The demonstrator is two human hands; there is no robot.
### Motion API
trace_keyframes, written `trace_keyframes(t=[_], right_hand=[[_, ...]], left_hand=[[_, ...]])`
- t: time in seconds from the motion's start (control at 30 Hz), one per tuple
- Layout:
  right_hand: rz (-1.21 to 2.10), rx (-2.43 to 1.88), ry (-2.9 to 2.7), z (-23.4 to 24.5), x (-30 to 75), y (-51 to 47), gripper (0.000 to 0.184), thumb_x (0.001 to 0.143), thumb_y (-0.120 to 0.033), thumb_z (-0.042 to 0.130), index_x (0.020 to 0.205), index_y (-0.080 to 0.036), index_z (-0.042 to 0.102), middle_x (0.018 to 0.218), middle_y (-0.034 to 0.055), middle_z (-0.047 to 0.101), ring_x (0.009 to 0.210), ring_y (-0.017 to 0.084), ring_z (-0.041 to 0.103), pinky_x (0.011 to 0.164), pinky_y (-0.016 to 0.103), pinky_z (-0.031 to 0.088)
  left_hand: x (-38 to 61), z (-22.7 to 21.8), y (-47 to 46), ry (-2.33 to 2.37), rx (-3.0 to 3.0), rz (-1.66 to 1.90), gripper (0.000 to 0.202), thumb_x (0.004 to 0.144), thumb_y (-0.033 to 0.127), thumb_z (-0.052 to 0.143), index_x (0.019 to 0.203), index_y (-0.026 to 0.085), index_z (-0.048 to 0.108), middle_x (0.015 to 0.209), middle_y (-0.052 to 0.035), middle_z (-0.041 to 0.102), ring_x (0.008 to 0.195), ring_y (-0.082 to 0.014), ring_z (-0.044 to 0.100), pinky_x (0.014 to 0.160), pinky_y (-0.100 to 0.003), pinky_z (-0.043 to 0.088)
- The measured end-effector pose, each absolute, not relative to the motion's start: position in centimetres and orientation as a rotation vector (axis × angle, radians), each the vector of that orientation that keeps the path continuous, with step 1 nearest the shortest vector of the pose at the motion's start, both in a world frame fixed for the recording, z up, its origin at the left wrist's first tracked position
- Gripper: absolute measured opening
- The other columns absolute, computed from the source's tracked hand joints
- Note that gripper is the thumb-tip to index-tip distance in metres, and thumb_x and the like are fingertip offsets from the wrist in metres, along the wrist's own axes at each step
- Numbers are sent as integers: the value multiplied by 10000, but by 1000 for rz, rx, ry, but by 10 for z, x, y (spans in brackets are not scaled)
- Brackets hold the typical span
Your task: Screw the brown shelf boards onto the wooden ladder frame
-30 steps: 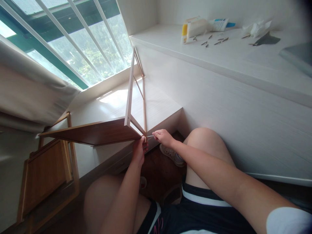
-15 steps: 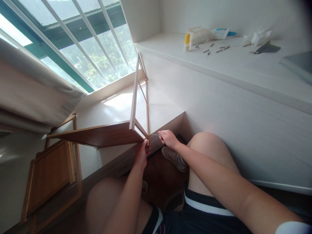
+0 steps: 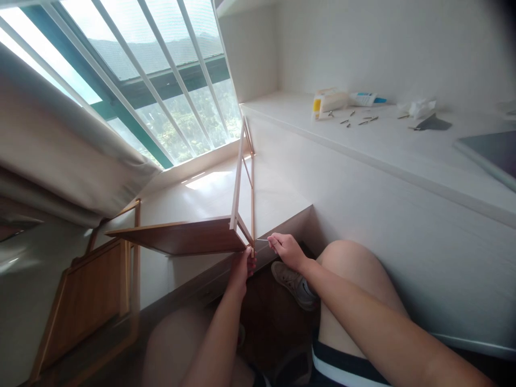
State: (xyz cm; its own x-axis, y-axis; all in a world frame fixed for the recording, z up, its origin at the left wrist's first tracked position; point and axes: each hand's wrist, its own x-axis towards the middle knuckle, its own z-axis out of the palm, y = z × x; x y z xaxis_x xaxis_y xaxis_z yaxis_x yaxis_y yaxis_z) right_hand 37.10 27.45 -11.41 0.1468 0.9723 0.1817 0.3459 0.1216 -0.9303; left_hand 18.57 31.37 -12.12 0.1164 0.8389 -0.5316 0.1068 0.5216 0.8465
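My left hand [image 3: 243, 264] is closed around the low near corner of a wooden piece of furniture, its thumb pressed near the joint. That piece has a brown wooden panel [image 3: 193, 236] and a slim pale wooden frame [image 3: 239, 177] rising from the panel's end. In my right hand [image 3: 284, 248] is a thin silver metal rod [image 3: 262, 239], pinched between the fingers. The rod points left at the frame's corner joint. Whether its tip sits inside a hole is too small to tell.
A white ledge [image 3: 282, 110] on the right bears several loose metal screws [image 3: 365, 121], a tube [image 3: 363, 99], a crumpled plastic bag [image 3: 422, 108] and a grey flat object [image 3: 492, 153]. Behind stands a barred window [image 3: 161, 80]. A folded wooden chair [image 3: 86, 301] leans at left beside a curtain [image 3: 72, 145].
The camera view has tilted up, so everything sits lower and slightly to the right. Both hands keep about the same place at the frame's corner.
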Motion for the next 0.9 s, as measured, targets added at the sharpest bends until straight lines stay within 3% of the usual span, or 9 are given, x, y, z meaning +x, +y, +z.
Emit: trace_keyframes(t=[0.13, 0.23, 0.3, 0.47, 0.63, 0.9], right_hand=[[961, -1313, -1219, -89, 373, 272, 509, 975, -537, 417, 603, -195, 478, 516, -21, 476, 499, 120, 434, 555, 259, 336], [1091, -1192, -1127, -49, 372, 270, 508, 966, -539, 443, 592, -197, 439, 482, -35, 447, 462, 101, 381, 529, 257, 316], [1183, -1121, -1112, -17, 370, 270, 490, 968, -521, 450, 600, -199, 416, 460, -49, 422, 440, 88, 339, 501, 252, 285], [1181, -1125, -1085, 37, 359, 278, 494, 939, -539, 486, 590, -206, 378, 438, -65, 369, 410, 71, 291, 452, 247, 231], [1181, -1199, -1034, 42, 351, 288, 499, 893, -575, 531, 584, -212, 383, 425, -64, 356, 389, 69, 278, 410, 244, 193], [1236, -1217, -993, 39, 347, 294, 493, 883, -554, 551, 577, -212, 373, 416, -68, 352, 371, 57, 256, 382, 227, 179]], left_hand=[[171, -99, 313, 1436, 1117, 453, 577, 696, 716, 620, 700, 142, 676, 585, -16, 563, 442, -92, 446, 439, -224, 253], [163, -76, 307, 1403, 1270, 435, 530, 755, 665, 588, 580, 165, 562, 469, 35, 427, 382, -69, 362, 424, -215, 237], [164, -56, 301, 1277, 1265, 508, 504, 808, 631, 557, 616, 165, 563, 460, 42, 409, 378, -65, 350, 411, -202, 207], [179, -3, 293, 821, 1076, 864, 490, 877, 597, 477, 874, 144, 664, 592, 6, 520, 413, -72, 409, 379, -192, 230], [193, 23, 303, 713, 861, 919, 554, 876, 630, 486, 1020, 127, 667, 613, 8, 527, 378, -58, 380, 338, -191, 194], [203, 24, 312, 729, 791, 988, 458, 843, 537, 622, 990, 108, 687, 585, 27, 505, 382, -40, 350, 349, -181, 215]])
